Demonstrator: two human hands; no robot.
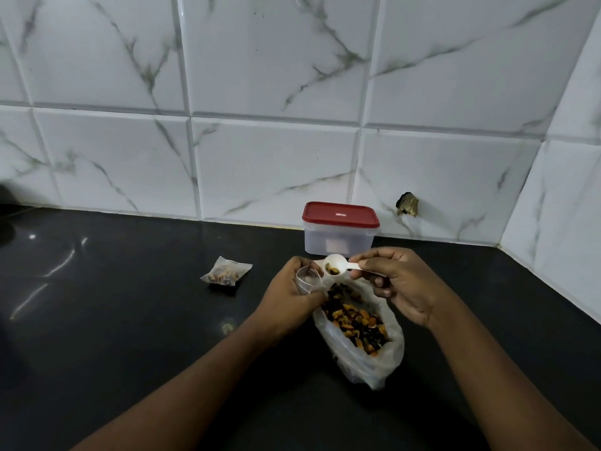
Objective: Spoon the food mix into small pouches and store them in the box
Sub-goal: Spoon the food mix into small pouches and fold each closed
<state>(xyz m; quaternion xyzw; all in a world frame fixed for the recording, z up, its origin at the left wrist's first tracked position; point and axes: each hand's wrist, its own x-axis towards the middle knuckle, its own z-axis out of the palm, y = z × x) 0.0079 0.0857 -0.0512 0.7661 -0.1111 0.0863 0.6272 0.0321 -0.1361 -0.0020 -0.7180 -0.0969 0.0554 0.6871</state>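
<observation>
My left hand (pixel 289 292) holds a small clear pouch (pixel 307 278) with its mouth held apart. My right hand (pixel 400 281) pinches the handle of a white plastic spoon (pixel 338 265); its bowl carries a few pieces of mix and hovers beside the pouch mouth. Below both hands lies an open plastic bag of orange and dark food mix (pixel 357 323) on the black counter. A filled pouch (pixel 226 271) rests on the counter to the left. The clear box with a red lid (pixel 340 227) stands shut against the wall behind my hands.
The black counter (pixel 130 320) runs to a white marble-tiled wall at the back and right. A hole in the tile (pixel 407 204) sits right of the box. A dark object (pixel 6 219) shows at the far left edge.
</observation>
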